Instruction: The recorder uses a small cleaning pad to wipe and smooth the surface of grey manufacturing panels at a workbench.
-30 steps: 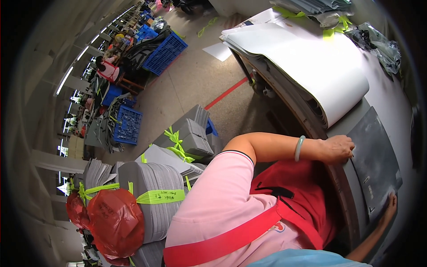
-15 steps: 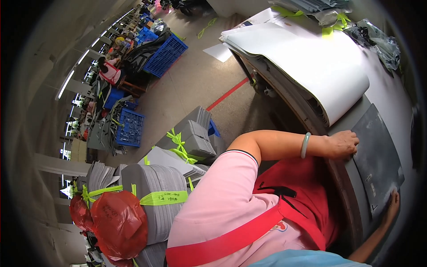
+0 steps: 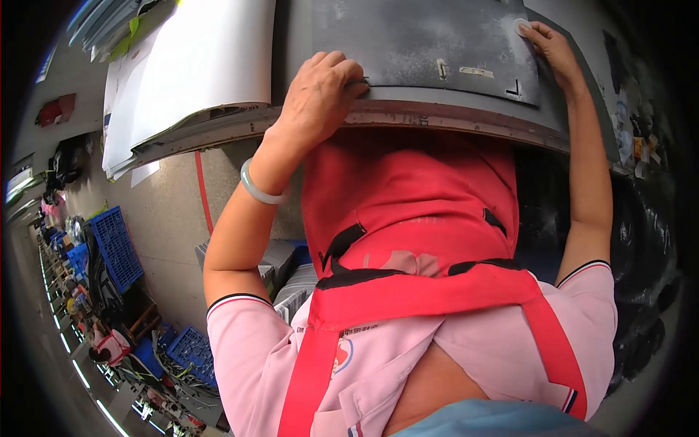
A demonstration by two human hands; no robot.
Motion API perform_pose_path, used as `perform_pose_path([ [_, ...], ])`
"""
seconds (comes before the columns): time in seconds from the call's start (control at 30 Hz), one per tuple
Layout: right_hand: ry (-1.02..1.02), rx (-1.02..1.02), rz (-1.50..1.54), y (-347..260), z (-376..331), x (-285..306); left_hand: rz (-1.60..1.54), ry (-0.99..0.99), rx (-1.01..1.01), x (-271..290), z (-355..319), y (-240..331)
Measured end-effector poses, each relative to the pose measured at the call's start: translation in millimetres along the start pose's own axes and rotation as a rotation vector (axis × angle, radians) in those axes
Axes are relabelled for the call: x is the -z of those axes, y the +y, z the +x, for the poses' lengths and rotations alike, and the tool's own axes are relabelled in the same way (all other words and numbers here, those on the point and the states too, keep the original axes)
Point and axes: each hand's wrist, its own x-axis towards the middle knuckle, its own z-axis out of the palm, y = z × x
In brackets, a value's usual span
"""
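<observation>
On the table's front part lies a dark grey sheet [image 3: 415, 44] with pale chalky smudges, small light strips and a black corner mark. My left hand [image 3: 320, 91], with a pale bangle [image 3: 258, 186] on its forearm, rests at the sheet's near left corner. Its fingers are curled closed, and whatever they may hold is hidden. Over the sheet's right edge, my right hand [image 3: 557, 54] pinches a small white round disc [image 3: 521, 28] between thumb and fingers.
A thick white sheet stack [image 3: 211, 58] curls over the table's edge [image 3: 408, 113] at left. Blue plastic crates [image 3: 116, 247] stand on the floor at left, with a person [image 3: 109, 346] beyond. Dark shiny bags [image 3: 641, 269] lie at right.
My view has swung round, so the table now spans the top of the picture. Both hands stay near the dark sheet's edges.
</observation>
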Motion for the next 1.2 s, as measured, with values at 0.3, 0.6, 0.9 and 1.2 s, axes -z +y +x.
perform_pose_path([
  [0.3,0.017,0.084,-0.142,-3,-21,7,-0.018,-0.01,-0.023,11,-8,7],
  [0.6,0.119,-0.034,0.066,-50,-41,-21,0.018,0.008,0.001,8,-10,1],
  [0.9,0.135,-0.041,0.054,-48,-47,-22,0.006,0.013,0.004,6,-7,1],
  [1.2,0.086,-0.025,0.107,-43,-43,-27,-0.037,0.006,0.022,8,-9,1],
])
